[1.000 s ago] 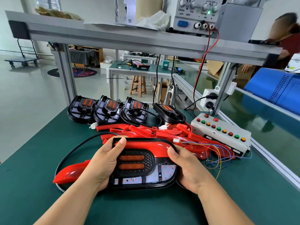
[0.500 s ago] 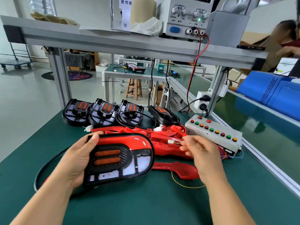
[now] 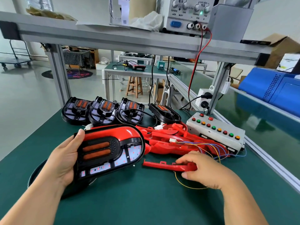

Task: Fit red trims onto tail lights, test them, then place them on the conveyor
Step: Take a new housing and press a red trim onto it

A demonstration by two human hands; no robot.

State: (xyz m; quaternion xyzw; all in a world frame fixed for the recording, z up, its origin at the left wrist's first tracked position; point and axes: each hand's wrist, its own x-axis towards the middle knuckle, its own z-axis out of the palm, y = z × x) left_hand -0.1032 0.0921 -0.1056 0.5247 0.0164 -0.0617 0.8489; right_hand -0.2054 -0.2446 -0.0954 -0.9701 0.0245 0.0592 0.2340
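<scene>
My left hand (image 3: pixel 65 159) grips the left end of a black tail light (image 3: pixel 110 153), held tilted above the green mat; a red trim covers its top edge and small red LEDs glow on its lower panel. My right hand (image 3: pixel 201 169) has its fingers curled round the right end of a loose red trim (image 3: pixel 162 165) lying on the mat. Behind it lies a pile of red trims (image 3: pixel 178 140) with coloured wires. Several untrimmed black tail lights (image 3: pixel 103 111) stand in a row at the back.
A grey test box with coloured buttons (image 3: pixel 215 129) sits right of the pile. The green conveyor (image 3: pixel 259 120) runs along the right, carrying a blue case (image 3: pixel 272 88). A power supply (image 3: pixel 186 13) stands on the overhead shelf. A thin yellow wire (image 3: pixel 183 184) loops under my right hand.
My right hand left the connector wires by the pile and dropped to grasp the loose red trim on the mat. My left hand lifted the tail light slightly and tilted it.
</scene>
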